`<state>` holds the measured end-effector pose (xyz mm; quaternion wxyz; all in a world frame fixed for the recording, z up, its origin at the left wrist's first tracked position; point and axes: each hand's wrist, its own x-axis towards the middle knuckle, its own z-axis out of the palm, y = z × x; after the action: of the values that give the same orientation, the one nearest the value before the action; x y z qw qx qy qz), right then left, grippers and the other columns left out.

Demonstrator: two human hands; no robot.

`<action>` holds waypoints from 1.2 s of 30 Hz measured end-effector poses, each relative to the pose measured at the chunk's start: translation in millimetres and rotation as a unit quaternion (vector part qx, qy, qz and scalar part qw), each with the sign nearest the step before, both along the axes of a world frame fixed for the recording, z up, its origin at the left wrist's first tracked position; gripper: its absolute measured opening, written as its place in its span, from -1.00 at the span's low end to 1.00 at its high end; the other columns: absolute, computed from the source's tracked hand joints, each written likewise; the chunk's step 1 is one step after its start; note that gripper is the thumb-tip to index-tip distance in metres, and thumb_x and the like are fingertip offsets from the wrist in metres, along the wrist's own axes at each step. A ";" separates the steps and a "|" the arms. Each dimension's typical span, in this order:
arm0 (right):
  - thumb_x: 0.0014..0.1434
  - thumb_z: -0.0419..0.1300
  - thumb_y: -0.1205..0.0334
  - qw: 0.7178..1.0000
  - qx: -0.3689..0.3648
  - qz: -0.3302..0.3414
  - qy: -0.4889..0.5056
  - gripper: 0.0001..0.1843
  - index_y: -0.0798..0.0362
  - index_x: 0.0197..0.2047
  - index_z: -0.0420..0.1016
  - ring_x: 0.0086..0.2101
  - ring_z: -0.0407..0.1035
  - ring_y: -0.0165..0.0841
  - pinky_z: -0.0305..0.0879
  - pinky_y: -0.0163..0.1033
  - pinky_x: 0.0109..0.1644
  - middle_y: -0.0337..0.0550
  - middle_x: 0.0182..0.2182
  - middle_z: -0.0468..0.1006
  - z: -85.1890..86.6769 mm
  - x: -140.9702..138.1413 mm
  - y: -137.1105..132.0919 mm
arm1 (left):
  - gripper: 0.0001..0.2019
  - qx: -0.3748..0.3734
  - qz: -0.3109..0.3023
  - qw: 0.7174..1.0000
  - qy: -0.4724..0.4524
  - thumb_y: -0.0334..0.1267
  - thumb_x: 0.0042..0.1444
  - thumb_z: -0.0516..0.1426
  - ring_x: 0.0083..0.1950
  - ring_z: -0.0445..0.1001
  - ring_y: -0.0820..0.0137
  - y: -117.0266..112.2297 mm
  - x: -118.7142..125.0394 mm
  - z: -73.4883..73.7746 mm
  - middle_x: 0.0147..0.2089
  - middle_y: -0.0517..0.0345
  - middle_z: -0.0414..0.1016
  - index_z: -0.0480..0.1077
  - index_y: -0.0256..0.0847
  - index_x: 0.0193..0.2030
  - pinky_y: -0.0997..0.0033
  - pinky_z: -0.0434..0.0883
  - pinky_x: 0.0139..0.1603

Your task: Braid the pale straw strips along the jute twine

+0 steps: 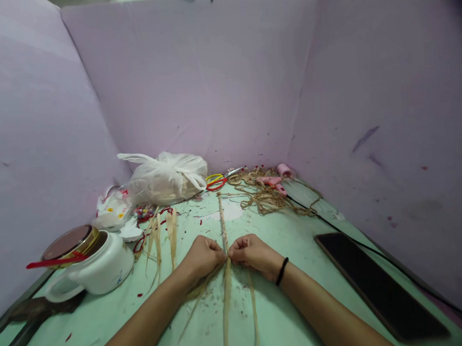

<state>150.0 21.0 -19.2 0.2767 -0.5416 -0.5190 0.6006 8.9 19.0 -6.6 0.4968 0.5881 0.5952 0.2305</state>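
Note:
A thin braid of pale straw fibre (pixel 222 220) lies along the middle of the green table, running away from me. My left hand (pixel 203 255) and my right hand (pixel 251 252) meet at its near end, both closed in a pinch on the loose straw strands (pixel 226 304). These strands trail back toward me between my forearms. A black band sits on my right wrist.
A white pot (pixel 98 267) with a round tin and a red stick stands at left. Loose straw bundles (pixel 162 234) lie beside it. Behind are a white plastic bag (pixel 164 178), tangled jute twine (pixel 265 194) and a pink glue gun. A black tablet (pixel 378 281) lies right. Purple panels enclose the table.

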 end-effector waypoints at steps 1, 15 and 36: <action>-0.17 0.09 0.43 1.000 0.007 -0.001 0.001 -0.91 0.17 -0.65 0.32 -0.73 -0.04 -0.60 -0.19 -0.40 -0.65 -0.35 -0.78 0.23 -1.7 -0.4 0.8 | -0.87 -0.015 0.008 1.000 -0.016 -0.38 -0.33 0.06 -0.72 -0.11 0.64 1.0 0.6 0.1 -0.81 0.37 -0.03 0.17 -0.26 -0.76 0.53 -0.18 -0.67; -0.18 0.06 0.47 1.000 -0.014 -0.011 0.009 -0.89 0.16 -0.65 0.35 -0.76 -0.03 -0.62 -0.20 -0.42 -0.69 -0.33 -0.77 0.33 3.2 -0.9 -1.3 | -0.91 -0.160 0.041 0.981 -0.098 -0.45 -0.28 0.09 -0.77 0.17 0.57 -0.7 5.0 6.8 -0.78 0.16 0.24 0.30 -0.38 -0.71 0.59 0.10 -0.75; -0.15 0.13 0.31 0.996 -0.031 0.021 0.085 -0.90 0.14 -0.60 0.30 -0.77 -0.04 -0.61 -0.28 -0.43 -0.72 -0.40 -0.82 0.18 1.9 6.8 0.0 | -0.88 -0.088 0.046 0.984 -0.145 -0.37 -0.22 0.09 -0.78 0.17 0.58 -9.4 10.5 -0.2 -0.69 0.29 0.30 0.25 -0.28 -0.45 0.63 0.05 -0.84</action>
<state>156.8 21.0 -17.3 0.2906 -0.4858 -0.4861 0.6658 19.5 9.6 -6.8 0.6165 0.4741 0.5615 0.2825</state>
